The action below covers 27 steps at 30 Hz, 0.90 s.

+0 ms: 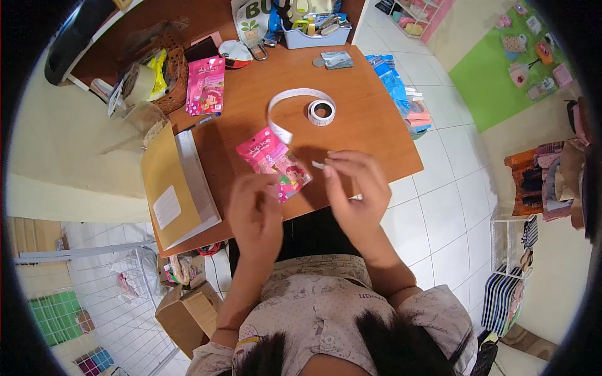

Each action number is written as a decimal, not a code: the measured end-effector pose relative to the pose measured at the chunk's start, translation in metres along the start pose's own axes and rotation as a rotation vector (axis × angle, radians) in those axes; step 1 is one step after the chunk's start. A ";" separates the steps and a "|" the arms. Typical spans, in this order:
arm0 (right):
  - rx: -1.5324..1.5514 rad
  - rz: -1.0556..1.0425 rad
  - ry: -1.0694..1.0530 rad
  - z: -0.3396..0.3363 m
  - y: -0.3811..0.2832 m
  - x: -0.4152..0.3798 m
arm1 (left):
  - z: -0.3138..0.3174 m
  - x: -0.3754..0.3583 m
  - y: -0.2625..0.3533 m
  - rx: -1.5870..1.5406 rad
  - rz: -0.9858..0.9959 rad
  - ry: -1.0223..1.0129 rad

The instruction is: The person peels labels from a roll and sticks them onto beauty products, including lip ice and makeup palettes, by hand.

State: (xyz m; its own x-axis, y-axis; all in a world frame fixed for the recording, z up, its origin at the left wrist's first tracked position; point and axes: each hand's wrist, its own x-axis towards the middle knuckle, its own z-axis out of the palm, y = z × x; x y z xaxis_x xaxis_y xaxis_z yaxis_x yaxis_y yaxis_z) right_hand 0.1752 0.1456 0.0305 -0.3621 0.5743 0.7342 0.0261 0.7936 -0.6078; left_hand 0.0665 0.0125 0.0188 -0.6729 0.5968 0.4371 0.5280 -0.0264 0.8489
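Note:
Between the thumb and forefinger of my right hand (pixel 359 191) is a small white sticker label (pixel 318 165), held just above the table near its front edge. My left hand (pixel 256 210), slightly blurred, hovers by the lower left of a pink Lip Ice packet (pixel 266 150). Its fingers are curved and apart, and I see nothing in them. The packet lies at a slant on the brown table and is partly covered by that hand. Behind it, a roll of white labels (pixel 322 112) rests with its loose strip (pixel 282 99) curling left toward the packet.
More pink packets (pixel 205 84) lie at the back left beside a wicker basket (pixel 175 84). A yellow folder (pixel 164 188) with papers and a pen (pixel 199 123) lie along the left. A blue bin (pixel 316 37) of supplies stands at the back, near a grey sachet (pixel 337 59).

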 end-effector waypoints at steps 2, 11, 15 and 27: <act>-0.046 -0.114 -0.015 0.004 -0.005 -0.002 | 0.003 -0.007 0.014 -0.244 -0.182 -0.072; -0.100 -0.302 -0.133 0.008 -0.015 -0.013 | 0.002 -0.010 0.010 -0.571 -0.406 -0.078; -0.080 -0.284 -0.197 0.007 -0.017 -0.016 | -0.003 -0.012 0.005 -0.632 -0.475 -0.110; -0.092 -0.226 -0.173 0.008 -0.014 -0.021 | -0.002 -0.014 -0.004 -0.618 -0.479 0.003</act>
State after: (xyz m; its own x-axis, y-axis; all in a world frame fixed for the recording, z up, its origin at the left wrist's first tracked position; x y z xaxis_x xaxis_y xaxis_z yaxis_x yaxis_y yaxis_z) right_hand 0.1752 0.1214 0.0212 -0.5218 0.3444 0.7804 0.0079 0.9168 -0.3993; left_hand 0.0727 0.0021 0.0099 -0.7566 0.6537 -0.0187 -0.2044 -0.2092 0.9563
